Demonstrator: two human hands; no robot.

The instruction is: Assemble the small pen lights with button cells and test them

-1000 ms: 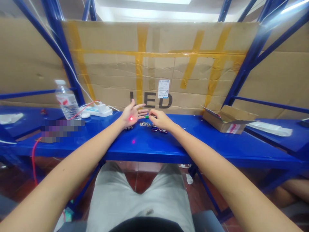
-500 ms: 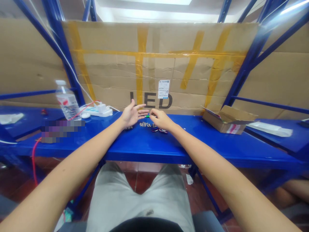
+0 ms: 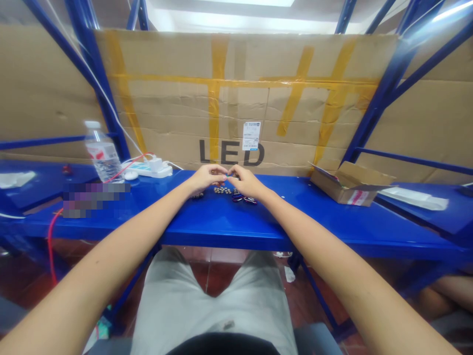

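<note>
Both hands meet at the far middle of the blue desk (image 3: 229, 222), at 12 o'clock from the body. The left hand (image 3: 205, 178) and the right hand (image 3: 247, 182) have their fingers bent together around one small part (image 3: 226, 173), pinched between the fingertips just above the desk; it is too small to say what it is. Directly under the hands lies a little row of small metal beads (image 3: 221, 190), and beside the right hand, at about 5 o'clock, are some dark purple pieces (image 3: 244, 198). To do this step well, I think the grip should stay light and close to the surface, because a dropped part could roll between the beads. The front edge of the desk is near the knees, with open blue surface between it and the hands. At 9 o'clock stand a water bottle (image 3: 101, 154) and a white power strip (image 3: 148, 169); at 3 o'clock is an open cardboard box (image 3: 349, 183), well apart, so both sides give room.
</note>
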